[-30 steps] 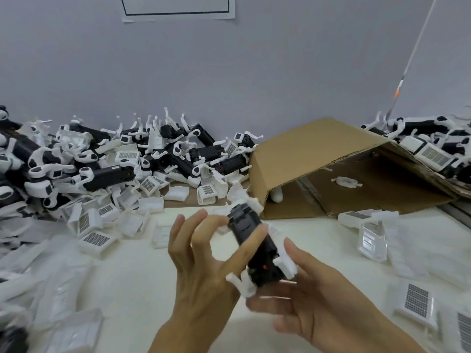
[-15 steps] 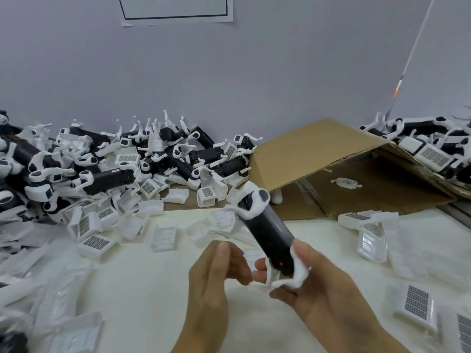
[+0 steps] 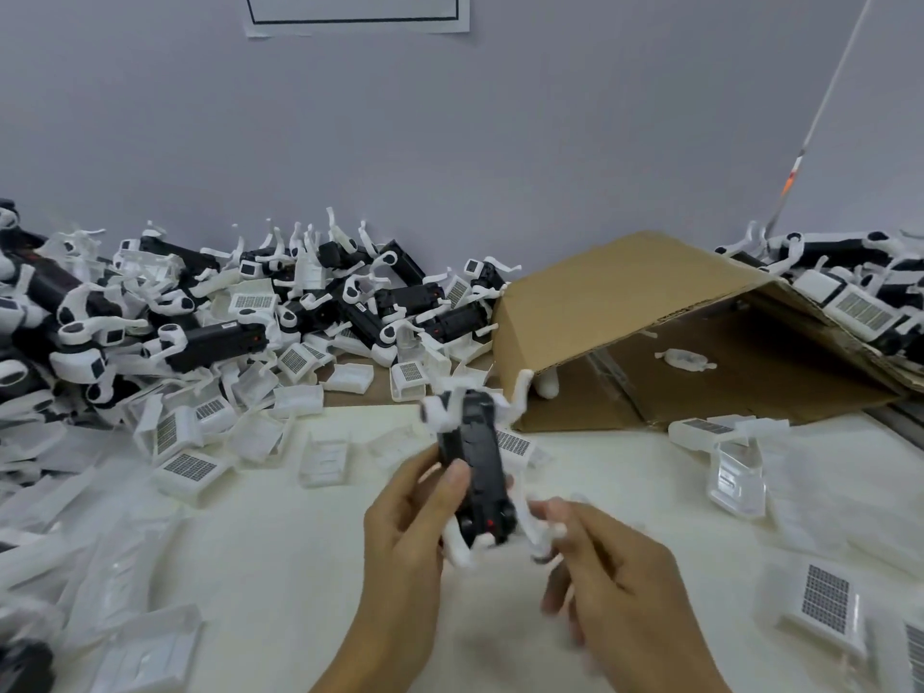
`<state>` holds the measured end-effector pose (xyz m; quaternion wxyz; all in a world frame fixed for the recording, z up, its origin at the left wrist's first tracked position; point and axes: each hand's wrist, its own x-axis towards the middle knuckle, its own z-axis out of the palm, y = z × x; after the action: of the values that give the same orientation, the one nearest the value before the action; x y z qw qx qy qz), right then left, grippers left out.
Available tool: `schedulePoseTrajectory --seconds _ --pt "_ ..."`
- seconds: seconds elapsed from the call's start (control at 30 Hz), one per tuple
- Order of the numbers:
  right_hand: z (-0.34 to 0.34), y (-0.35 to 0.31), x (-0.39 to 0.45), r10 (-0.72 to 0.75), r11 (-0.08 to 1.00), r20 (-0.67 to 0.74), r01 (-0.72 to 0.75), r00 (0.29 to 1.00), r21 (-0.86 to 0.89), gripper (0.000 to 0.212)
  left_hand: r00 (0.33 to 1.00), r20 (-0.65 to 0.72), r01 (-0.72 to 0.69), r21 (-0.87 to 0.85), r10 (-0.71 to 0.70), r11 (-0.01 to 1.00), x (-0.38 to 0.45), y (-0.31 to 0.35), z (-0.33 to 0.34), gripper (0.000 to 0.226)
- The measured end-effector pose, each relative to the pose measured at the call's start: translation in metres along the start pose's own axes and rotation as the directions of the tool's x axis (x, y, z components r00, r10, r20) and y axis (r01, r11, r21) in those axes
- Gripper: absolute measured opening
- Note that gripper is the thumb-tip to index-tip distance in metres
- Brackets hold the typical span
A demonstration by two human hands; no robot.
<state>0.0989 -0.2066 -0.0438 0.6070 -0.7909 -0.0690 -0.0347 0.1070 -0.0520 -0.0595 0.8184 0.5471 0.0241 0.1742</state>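
Head view: just below the middle of the frame, the left hand (image 3: 400, 537) holds a black oblong plastic device with white folding arms (image 3: 477, 462) above the white desk (image 3: 280, 542). The device stands nearly upright, leaning slightly to the left, with a small red mark near its lower end. The left grip is closed round the black body: the thumb (image 3: 455, 475) lies across the front and the other fingers are hidden behind.

The right hand (image 3: 620, 587), at lower right of centre, is blurred. Its fingertips are at the white arm on the device's lower right end, but I cannot tell whether this grip has closed on that arm.

Behind the device, right of centre, a brown cardboard box (image 3: 600, 302) lies on its side with its opening towards the camera. A small white plastic part (image 3: 685, 360) lies inside it.

A heap of similar black and white devices (image 3: 225, 337) fills the left side along the grey wall, and a smaller heap (image 3: 850, 292) is at the right edge. White plastic cases with grid labels (image 3: 187, 470) are scattered on the desk to the left. A clear plastic case (image 3: 737, 472) stands to the right.

A white paper sheet with a black border (image 3: 350, 12) hangs at the top of the frame.
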Motion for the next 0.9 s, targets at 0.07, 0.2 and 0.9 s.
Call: schedulePoseTrajectory --seconds 0.07,0.2,0.9 --pt "-0.004 0.013 0.002 -0.258 0.943 -0.027 0.246 0.966 -0.223 0.027 0.987 -0.156 0.019 -0.131 -0.040 0.991 0.007 0.003 -0.004 0.044" --pt "0.002 0.025 0.007 -0.173 0.786 0.416 0.380 0.893 -0.488 0.065 0.956 -0.282 0.016 -0.223 -0.080 0.975 0.018 0.008 -0.018 0.042" --pt "0.004 0.010 0.003 -0.629 0.736 -0.036 0.580 0.776 -0.348 0.060 0.945 0.072 0.324 -0.349 -0.319 0.880 0.000 0.018 -0.002 0.043"
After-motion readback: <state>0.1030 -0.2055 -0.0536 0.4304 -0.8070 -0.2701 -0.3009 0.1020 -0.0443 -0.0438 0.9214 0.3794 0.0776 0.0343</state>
